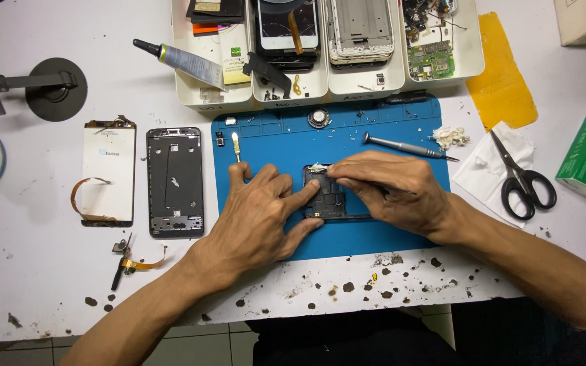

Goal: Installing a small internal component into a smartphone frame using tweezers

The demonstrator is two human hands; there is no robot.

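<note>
Lying in the middle of the blue work mat [381, 237], a dark phone frame [327, 200] was pinned flat under both hands, likely so it could not slide while being worked on. The left hand [259, 213] pressed its spread fingers onto the frame's left edge, holding nothing else. The right hand [391, 190] was curled over the frame's top right corner, fingertips pinched near a bit of white residue; whether it gripped a small tool I could not tell. Just beyond the hands lay a screwdriver [408, 146] and a thin spudger [236, 145] on the mat. To the left on the white surface [28, 271] sat a black mid-frame [175, 181] and a white screen panel [108, 173]. Scissors [520, 177] rested on tissue at right, parts trays [327, 85] behind.
</note>
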